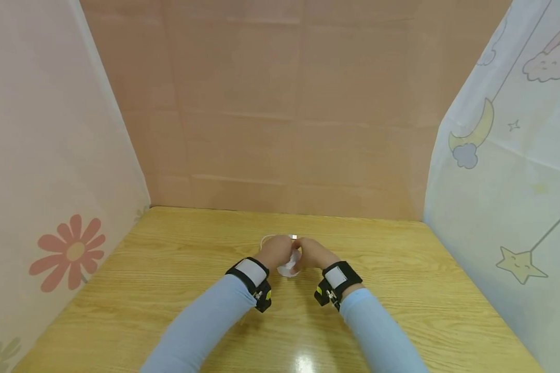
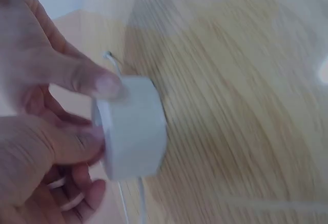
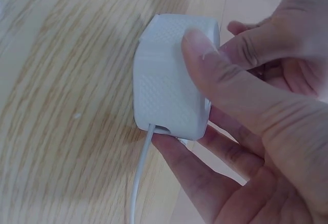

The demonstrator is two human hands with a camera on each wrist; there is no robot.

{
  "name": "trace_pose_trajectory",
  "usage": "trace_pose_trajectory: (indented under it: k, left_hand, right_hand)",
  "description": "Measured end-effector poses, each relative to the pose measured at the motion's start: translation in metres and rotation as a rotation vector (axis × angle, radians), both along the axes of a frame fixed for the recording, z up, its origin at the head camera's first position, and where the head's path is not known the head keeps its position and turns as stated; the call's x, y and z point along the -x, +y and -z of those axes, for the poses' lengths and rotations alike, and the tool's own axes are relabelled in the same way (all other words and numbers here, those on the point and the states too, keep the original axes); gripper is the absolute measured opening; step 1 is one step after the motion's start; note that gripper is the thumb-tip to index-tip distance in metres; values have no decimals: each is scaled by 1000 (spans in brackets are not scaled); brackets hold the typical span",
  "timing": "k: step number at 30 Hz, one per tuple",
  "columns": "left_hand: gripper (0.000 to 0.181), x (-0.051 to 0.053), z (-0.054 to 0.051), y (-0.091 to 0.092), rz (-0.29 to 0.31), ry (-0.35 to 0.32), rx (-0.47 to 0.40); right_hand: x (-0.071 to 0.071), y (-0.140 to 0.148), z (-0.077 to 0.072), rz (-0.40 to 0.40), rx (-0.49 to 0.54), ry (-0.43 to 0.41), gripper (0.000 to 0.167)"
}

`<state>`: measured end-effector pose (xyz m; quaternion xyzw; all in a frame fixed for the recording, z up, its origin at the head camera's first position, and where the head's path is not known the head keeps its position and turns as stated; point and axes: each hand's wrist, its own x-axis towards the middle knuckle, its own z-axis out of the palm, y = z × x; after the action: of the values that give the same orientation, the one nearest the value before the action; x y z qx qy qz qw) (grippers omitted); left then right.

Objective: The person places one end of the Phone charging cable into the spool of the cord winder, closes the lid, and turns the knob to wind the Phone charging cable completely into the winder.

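Observation:
A white rounded case [image 1: 287,270] with a white cable [image 3: 137,175] stands on its edge at the middle of the table. My right hand [image 3: 256,126] grips it in the right wrist view, thumb across its near side and fingers beneath. At the case's far face, my left hand [image 2: 36,157] has its thumb pressed in and its fingers curled; the exact contact of those fingertips is hidden. Cable also shows at both ends of the case [image 2: 136,126] in the left wrist view. Beyond the hands lies a small white plug [image 1: 293,237].
The wooden table [image 1: 191,233] meets a pink-brown sheet [image 1: 284,129] at the back. Patterned white sheets hang along the left side [image 1: 51,155] and right side [image 1: 508,171]. A loop of cable [image 1: 264,239] lies just behind my left hand.

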<state>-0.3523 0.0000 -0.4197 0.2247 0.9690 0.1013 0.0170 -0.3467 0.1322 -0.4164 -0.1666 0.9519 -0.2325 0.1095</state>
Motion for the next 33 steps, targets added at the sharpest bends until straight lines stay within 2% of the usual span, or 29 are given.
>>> trace_pose_trajectory:
  k: [3,7,10,12,16,19,24,29,33]
  left_hand:
    - [20,5,5,-3,72,76,55]
    - [12,11,11,-8,167,136,88]
    - [16,12,14,-11,227,193,123]
    - [19,13,17,-13,275,249,143]
    - [24,16,20,-18,426,369,147]
    - [22,16,20,-21,511,471,186]
    - [16,15,18,-23,570,605,290]
    - [15,17,20,-21,636,685,343]
    - [12,19,22,-20,665,721,360]
  right_hand:
    - [0,0,0,9,2,0,55]
    - [0,1,0,26,13,-14,59]
    - [1,1,1,24,16,-17,59]
    - [1,1,2,18,19,-19,60]
    - [1,0,1,19,20,-37,63]
    - [2,-1,1,23,17,-49,61]
    - [3,-1,-1,1,12,-40,54]
    - [5,1,1,-31,18,-28,57]
    - [5,1,2,-19,30,-36,55]
